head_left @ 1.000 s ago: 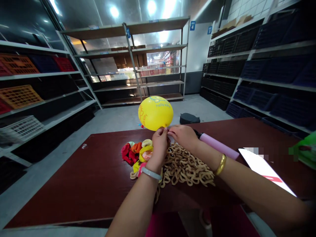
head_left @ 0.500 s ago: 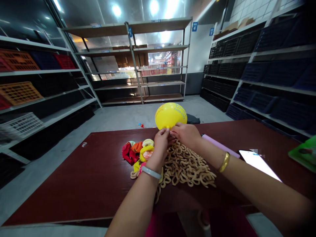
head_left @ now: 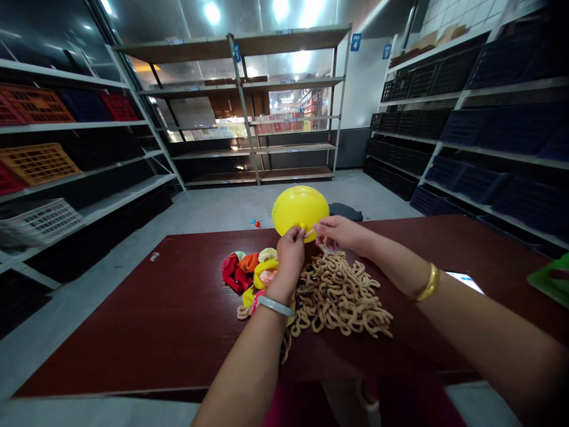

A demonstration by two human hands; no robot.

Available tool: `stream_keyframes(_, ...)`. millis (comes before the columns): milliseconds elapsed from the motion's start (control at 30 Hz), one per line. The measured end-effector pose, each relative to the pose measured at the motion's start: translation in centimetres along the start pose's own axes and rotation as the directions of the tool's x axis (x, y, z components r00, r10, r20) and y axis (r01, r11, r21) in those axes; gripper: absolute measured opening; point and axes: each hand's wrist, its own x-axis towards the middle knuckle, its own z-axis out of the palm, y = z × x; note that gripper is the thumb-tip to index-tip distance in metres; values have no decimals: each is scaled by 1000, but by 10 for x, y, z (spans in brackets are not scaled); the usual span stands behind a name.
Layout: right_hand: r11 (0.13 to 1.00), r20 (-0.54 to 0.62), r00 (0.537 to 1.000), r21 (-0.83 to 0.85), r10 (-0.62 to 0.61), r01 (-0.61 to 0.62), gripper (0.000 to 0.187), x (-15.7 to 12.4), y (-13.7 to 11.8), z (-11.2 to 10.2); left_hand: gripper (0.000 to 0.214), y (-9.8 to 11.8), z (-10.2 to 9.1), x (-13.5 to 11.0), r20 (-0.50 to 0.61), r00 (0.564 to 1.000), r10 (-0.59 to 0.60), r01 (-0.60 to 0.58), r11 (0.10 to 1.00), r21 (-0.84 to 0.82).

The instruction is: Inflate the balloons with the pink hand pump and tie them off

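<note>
A round, inflated yellow balloon [head_left: 300,209] with faint printing stands above the far edge of the table. My left hand [head_left: 292,246] pinches its neck between thumb and fingertips. Just right of the neck, my right hand [head_left: 335,232] is closed in a pinch; a thin pale strand seems to run toward it, too small to name. Under the hands lies a heap of tan curled loops [head_left: 342,293]. Left of my left wrist sits a bunch of crumpled red, orange and yellow soft pieces [head_left: 235,274], partly hidden by my forearm.
The dark red table [head_left: 146,320] spans the front. A lit phone [head_left: 464,281] lies partly behind my right forearm, with a green object [head_left: 551,281] at the right edge. Shelves of crates [head_left: 40,163] line the sides; a tall rack [head_left: 249,118] stands behind.
My right hand has drawn slightly away from the balloon's neck, to the right. The balloon has shifted a little left and turned. My right forearm now hides the purple tube and most of the phone.
</note>
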Motion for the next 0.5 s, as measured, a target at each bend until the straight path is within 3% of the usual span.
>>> stream_keyframes(100,952,5,999,301,-53,49,34,13,-20,-5,16,2,3,-3,77,995,-60,64,997,-44)
stream_keyframes(200,926,5,988,348,-155,143,35,26,-40,-6,17,4,7,-7,128,985,-117,138,974,-177)
stream_keyframes(333,968,-9,981,166,-192,190,38,21,-41,-8,21,9,8,-12,220,970,-103,178,918,-355)
stream_keyframes(433,997,22,997,-35,-72,73,41,0,-10,-5,21,16,10,-16,252,960,-123,209,913,-350)
stream_keyframes(500,998,28,999,-52,34,-33,36,-11,16,3,22,21,14,-22,290,948,-129,225,917,-330)
